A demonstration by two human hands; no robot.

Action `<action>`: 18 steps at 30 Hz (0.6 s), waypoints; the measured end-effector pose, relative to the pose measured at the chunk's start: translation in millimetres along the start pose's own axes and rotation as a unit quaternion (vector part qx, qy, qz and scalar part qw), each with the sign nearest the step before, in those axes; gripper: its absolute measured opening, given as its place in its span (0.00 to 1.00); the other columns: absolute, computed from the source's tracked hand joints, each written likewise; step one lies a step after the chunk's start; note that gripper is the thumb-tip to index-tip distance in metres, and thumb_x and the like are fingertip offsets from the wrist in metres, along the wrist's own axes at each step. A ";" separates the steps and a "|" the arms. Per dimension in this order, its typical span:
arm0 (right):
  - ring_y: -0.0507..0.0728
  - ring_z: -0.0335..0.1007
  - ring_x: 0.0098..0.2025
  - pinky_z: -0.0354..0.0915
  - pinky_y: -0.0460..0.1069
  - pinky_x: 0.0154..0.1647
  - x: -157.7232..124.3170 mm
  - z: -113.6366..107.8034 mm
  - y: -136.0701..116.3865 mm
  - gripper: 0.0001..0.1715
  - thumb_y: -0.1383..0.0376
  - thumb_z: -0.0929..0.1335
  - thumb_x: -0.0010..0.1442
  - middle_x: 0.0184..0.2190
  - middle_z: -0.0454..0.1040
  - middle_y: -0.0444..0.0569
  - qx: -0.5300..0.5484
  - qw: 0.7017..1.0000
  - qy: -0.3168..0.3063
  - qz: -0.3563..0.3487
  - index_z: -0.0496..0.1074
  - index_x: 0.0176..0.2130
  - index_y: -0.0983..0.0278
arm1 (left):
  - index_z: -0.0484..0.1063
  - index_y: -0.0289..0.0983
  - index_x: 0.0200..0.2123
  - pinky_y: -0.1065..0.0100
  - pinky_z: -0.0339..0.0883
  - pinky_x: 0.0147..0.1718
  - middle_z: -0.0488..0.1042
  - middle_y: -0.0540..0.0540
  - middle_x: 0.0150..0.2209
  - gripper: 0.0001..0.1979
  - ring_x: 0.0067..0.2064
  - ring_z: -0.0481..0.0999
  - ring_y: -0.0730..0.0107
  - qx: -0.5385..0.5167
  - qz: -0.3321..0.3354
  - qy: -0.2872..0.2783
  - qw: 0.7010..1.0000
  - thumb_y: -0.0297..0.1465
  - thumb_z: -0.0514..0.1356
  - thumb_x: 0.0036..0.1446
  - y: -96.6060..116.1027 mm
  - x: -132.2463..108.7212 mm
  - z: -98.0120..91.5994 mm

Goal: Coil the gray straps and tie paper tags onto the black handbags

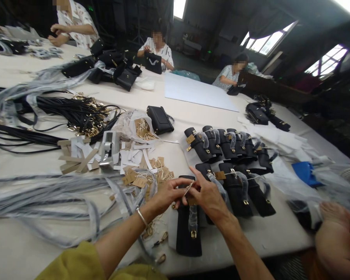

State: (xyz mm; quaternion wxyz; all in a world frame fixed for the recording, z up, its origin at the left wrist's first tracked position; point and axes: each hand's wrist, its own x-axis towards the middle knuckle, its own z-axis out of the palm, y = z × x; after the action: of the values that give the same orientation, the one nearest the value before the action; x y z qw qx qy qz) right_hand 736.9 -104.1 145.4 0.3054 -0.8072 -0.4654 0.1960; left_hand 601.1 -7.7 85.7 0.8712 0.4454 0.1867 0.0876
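Tag string (189, 188) pinched between both hands, left hand (167, 194) and right hand (207, 196), above black bag (188, 229)

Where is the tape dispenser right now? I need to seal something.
In the head view the tape dispenser stands left of centre on the table, among paper strips, just below the black straps.
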 end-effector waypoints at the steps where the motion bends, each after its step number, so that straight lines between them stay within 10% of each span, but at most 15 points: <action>1: 0.59 0.71 0.31 0.64 0.50 0.36 2.0 0.7 0.8 0.37 0.67 0.70 0.50 0.28 0.76 0.43 -0.006 1.000 -0.003 -0.001 0.68 0.60 0.54 | 0.74 0.38 0.52 0.73 0.56 0.19 0.75 0.48 0.26 0.23 0.22 0.69 0.72 0.042 0.010 0.001 0.999 0.39 0.64 0.55 1.1 -0.9 1.1; 8: 0.55 0.66 0.25 0.63 0.48 0.28 -2.7 1.9 -3.5 0.34 0.55 0.72 0.54 0.21 0.70 0.39 0.084 0.992 -0.018 0.096 0.69 0.59 0.60 | 0.79 0.43 0.42 0.62 0.60 0.48 0.75 0.44 0.39 0.13 0.43 0.70 0.59 0.328 0.225 0.061 0.915 0.26 0.62 0.53 9.6 -0.9 3.0; 13: 0.59 0.74 0.34 0.69 0.50 0.31 -8.2 1.6 7.8 0.24 0.48 0.67 0.59 0.34 0.78 0.49 0.181 0.975 -0.006 0.125 0.78 0.47 0.59 | 0.76 0.41 0.44 0.67 0.63 0.41 0.74 0.48 0.34 0.16 0.36 0.69 0.66 0.232 0.177 0.069 0.954 0.24 0.61 0.50 11.7 1.5 -2.1; 18: 0.63 0.76 0.41 0.73 0.54 0.38 -30.4 6.4 30.2 0.19 0.55 0.72 0.54 0.39 0.80 0.52 0.202 0.965 0.041 0.163 0.79 0.45 0.59 | 0.71 0.37 0.38 0.71 0.64 0.33 0.73 0.49 0.35 0.13 0.35 0.71 0.69 -0.018 0.141 0.292 0.946 0.34 0.65 0.49 1.9 12.4 -22.7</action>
State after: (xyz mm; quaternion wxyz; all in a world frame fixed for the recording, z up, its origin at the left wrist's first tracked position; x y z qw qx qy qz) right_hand 737.2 -140.1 121.3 0.4451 -0.8010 -0.2653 0.2999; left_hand 603.3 14.2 72.1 0.7651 0.4067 0.3661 0.3393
